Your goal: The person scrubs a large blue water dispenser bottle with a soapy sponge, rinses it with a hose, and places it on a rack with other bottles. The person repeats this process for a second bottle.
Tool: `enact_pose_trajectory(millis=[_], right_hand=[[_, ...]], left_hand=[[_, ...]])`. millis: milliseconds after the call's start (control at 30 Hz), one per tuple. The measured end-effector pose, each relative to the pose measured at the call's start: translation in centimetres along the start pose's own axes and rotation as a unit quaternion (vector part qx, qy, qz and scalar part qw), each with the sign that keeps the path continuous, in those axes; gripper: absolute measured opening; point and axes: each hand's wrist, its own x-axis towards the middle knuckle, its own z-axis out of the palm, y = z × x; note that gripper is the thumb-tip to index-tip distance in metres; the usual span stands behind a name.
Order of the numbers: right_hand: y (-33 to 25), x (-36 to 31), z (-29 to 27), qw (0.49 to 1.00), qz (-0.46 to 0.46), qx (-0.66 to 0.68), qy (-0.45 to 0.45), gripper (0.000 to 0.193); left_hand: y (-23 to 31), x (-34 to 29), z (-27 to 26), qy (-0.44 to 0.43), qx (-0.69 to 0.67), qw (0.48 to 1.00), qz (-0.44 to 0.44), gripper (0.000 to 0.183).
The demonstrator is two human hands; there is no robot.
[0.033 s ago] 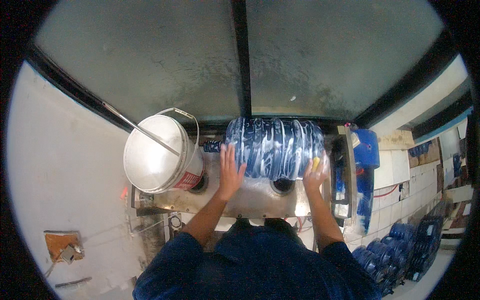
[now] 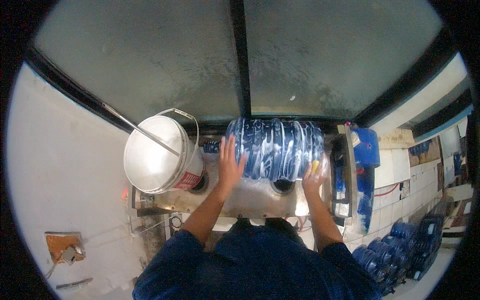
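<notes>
A large blue ribbed water jug (image 2: pixel 274 150), streaked with white foam, lies on its side with its neck to the left. It rests on a metal counter (image 2: pixel 245 199). My left hand (image 2: pixel 231 166) lies on the neck end of the jug, fingers stretched out and nothing gripped in them. At the base end, my right hand (image 2: pixel 314 179) closes round a small yellow sponge (image 2: pixel 315 166), only part of which shows, and touches the jug. The jug partly covers a dark round opening (image 2: pixel 283 186) in the counter.
Left of the jug stands a white bucket (image 2: pixel 187 172) with a metal rod (image 2: pixel 142 131) across its top. Glass panes in dark frames (image 2: pixel 241 55) rise behind. A blue container (image 2: pixel 366 147) is at the right. Several blue jugs (image 2: pixel 382 257) stand lower right.
My left hand has slid slightly up and away over the jug's end. The foam streaks look slightly shifted. My right hand stays at the base with the sponge.
</notes>
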Motion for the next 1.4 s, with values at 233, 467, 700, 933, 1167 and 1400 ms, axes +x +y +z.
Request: enact_pose_trajectory(millis=[233,467,700,933,1167,1400], right_hand=[[-3.7,0.6,-2.9,0.997,-0.019,-0.001,-0.079,0.066],[-2.1,19.3,7.7,0.801,0.084,-0.171,-0.567,0.055],[-7.9,7.4,1.8,0.967,-0.099,-0.001,-0.234,0.052],[-0.5,13.5,4.8,0.931,-0.018,-0.206,-0.302,0.047],[-9.1,18.9,8.1,0.808,0.029,-0.114,-0.578,0.049],[-9.6,5.8,0.8,0.949,-0.117,-0.156,-0.247,0.05]], left_hand=[[-1.7,8.9,2.8,-0.101,0.077,0.986,-0.112,0.05],[-0.8,6.5,2.6,-0.034,0.076,0.995,-0.057,0.045],[-0.4,7.0,2.6,-0.033,0.092,0.991,-0.093,0.042],[-0.5,6.8,2.8,-0.033,0.091,0.992,-0.077,0.042],[-1.1,7.4,2.5,-0.034,0.093,0.99,-0.098,0.041],[-1.5,7.8,3.3,-0.035,0.091,0.992,-0.085,0.041]])
